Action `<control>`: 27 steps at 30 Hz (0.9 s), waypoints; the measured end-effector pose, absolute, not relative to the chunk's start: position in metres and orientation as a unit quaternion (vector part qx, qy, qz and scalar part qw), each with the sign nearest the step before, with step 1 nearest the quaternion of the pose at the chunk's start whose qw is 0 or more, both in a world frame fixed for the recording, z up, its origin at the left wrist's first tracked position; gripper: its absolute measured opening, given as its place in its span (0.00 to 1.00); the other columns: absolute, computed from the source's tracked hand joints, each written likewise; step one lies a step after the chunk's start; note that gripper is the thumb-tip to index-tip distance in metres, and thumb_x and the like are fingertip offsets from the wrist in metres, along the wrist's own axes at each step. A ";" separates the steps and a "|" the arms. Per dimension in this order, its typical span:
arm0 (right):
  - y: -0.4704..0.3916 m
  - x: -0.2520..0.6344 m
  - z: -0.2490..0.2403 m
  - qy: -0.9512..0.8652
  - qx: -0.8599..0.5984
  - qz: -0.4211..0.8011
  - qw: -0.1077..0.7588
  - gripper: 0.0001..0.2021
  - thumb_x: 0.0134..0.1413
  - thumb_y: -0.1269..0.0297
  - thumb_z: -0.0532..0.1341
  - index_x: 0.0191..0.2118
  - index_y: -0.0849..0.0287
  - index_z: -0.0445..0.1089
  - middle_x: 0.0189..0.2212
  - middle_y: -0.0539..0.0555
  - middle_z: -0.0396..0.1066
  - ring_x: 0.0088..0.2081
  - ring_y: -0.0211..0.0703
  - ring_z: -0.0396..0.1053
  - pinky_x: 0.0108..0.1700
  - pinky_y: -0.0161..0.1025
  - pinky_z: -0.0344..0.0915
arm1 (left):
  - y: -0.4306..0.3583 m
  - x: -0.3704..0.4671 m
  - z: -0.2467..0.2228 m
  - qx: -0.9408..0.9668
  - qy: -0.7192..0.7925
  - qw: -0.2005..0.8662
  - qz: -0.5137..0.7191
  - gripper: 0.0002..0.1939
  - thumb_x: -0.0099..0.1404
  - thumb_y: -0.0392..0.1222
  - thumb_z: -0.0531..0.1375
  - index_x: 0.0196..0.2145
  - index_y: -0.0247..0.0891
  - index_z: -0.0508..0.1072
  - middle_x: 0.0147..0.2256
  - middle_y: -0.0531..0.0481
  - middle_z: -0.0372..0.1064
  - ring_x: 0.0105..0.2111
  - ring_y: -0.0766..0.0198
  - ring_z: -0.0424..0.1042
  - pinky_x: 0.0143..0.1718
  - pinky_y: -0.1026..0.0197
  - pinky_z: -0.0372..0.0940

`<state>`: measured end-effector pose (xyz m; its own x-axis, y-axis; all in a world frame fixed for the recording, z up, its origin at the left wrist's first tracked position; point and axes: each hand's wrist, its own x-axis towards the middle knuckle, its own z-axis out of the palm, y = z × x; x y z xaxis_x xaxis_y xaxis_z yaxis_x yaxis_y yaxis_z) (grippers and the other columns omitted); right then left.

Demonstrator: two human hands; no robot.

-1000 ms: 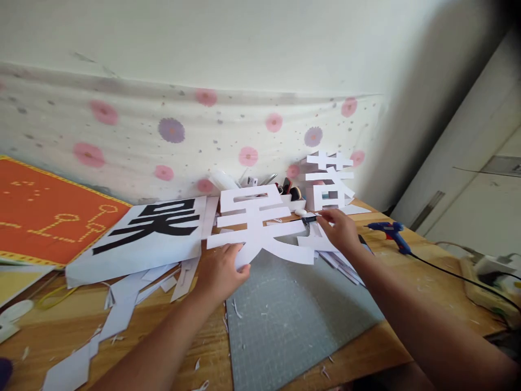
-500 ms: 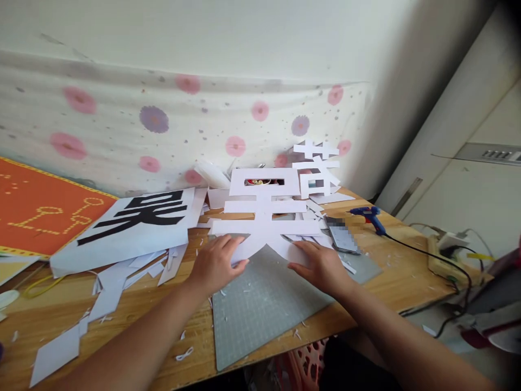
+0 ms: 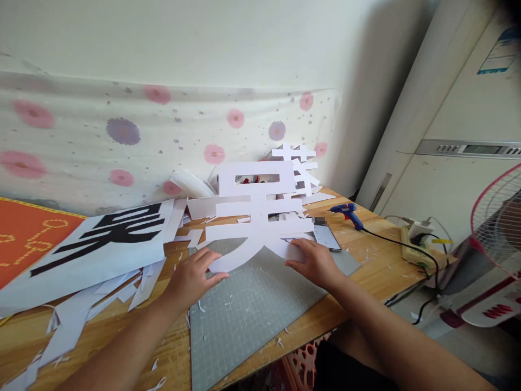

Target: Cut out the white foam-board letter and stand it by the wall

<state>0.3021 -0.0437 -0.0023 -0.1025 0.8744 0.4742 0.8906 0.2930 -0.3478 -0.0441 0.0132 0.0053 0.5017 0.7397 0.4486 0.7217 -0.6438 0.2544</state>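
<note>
A large white cut-out character [image 3: 257, 206], made of stiff paper or board, is held tilted up over the grey cutting mat [image 3: 244, 320]. My left hand [image 3: 195, 271] pinches the tip of its lower left stroke between thumb and fingers. On the other side, my right hand [image 3: 313, 260] grips the lower right stroke, thumb below and fingers above. Behind the character stands a smaller white cut-out character [image 3: 301, 171], partly covered by it. A phone [image 3: 326, 237] lies by the mat, just beyond my right hand.
A blue glue gun [image 3: 348, 214] rests at the right, its cord running to a power strip [image 3: 419, 250]. Leftward lie a sheet printed with a black character [image 3: 122, 233], paper scraps [image 3: 73, 320] and an orange board [image 3: 36, 233]. A fan [image 3: 499, 228] stands beyond the table's right edge.
The view has turned to the right, bringing the fan into sight. My left hand has slid outward to the left stroke's tip, showing more of that stroke; my right hand keeps its hold.
</note>
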 end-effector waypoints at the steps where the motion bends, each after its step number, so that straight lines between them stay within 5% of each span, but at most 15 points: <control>1: -0.043 0.302 -0.003 -0.741 -0.596 -0.010 0.309 0.20 0.50 0.63 0.73 0.50 0.57 0.76 0.47 0.61 0.81 0.47 0.56 0.79 0.49 0.49 0.74 | 0.013 -0.044 0.004 0.866 0.421 0.028 0.269 0.14 0.67 0.54 0.63 0.42 0.43 0.76 0.39 0.48 0.77 0.37 0.55 0.77 0.39 0.56 0.69; 9: -0.039 0.304 -0.008 -0.737 -0.599 -0.013 0.313 0.19 0.50 0.64 0.72 0.49 0.56 0.76 0.45 0.59 0.81 0.47 0.55 0.78 0.48 0.48 0.73 | 0.018 -0.048 0.005 0.849 0.439 0.121 0.267 0.21 0.70 0.61 0.57 0.45 0.42 0.76 0.42 0.46 0.77 0.39 0.56 0.77 0.42 0.55 0.70; 12: -0.036 0.304 -0.009 -0.739 -0.600 -0.009 0.308 0.19 0.50 0.64 0.72 0.49 0.57 0.76 0.45 0.60 0.81 0.47 0.56 0.78 0.48 0.48 0.73 | 0.020 -0.048 0.005 0.837 0.464 0.163 0.240 0.21 0.75 0.58 0.53 0.43 0.38 0.76 0.33 0.50 0.76 0.32 0.61 0.76 0.39 0.55 0.71; 18: -0.033 0.306 -0.014 -0.744 -0.591 -0.015 0.312 0.17 0.51 0.63 0.71 0.49 0.56 0.76 0.44 0.59 0.81 0.46 0.55 0.79 0.48 0.47 0.73 | 0.026 -0.055 0.008 0.810 0.527 0.186 0.176 0.19 0.75 0.54 0.58 0.37 0.35 0.75 0.30 0.53 0.74 0.29 0.65 0.74 0.36 0.57 0.73; 22: -0.029 0.315 -0.017 -0.696 -0.625 -0.023 0.354 0.18 0.52 0.56 0.69 0.49 0.56 0.76 0.44 0.60 0.81 0.44 0.57 0.79 0.45 0.48 0.74 | 0.043 -0.081 0.019 0.745 0.635 0.059 0.194 0.15 0.74 0.52 0.59 0.45 0.36 0.75 0.43 0.46 0.75 0.43 0.57 0.76 0.49 0.48 0.72; 25: -0.026 0.322 -0.017 -0.642 -0.665 -0.015 0.382 0.21 0.51 0.52 0.69 0.48 0.57 0.76 0.43 0.62 0.82 0.42 0.60 0.80 0.42 0.49 0.74 | 0.056 -0.105 0.023 0.682 0.705 -0.048 0.188 0.24 0.71 0.49 0.63 0.60 0.38 0.68 0.62 0.39 0.63 0.62 0.45 0.65 0.62 0.35 0.62; 27: -0.024 0.324 -0.016 -0.626 -0.676 -0.010 0.389 0.22 0.50 0.49 0.69 0.48 0.57 0.76 0.42 0.62 0.82 0.41 0.61 0.80 0.40 0.49 0.74 | 0.062 -0.118 0.022 0.659 0.731 -0.078 0.159 0.29 0.69 0.48 0.65 0.63 0.39 0.65 0.66 0.38 0.58 0.65 0.40 0.59 0.64 0.31 0.58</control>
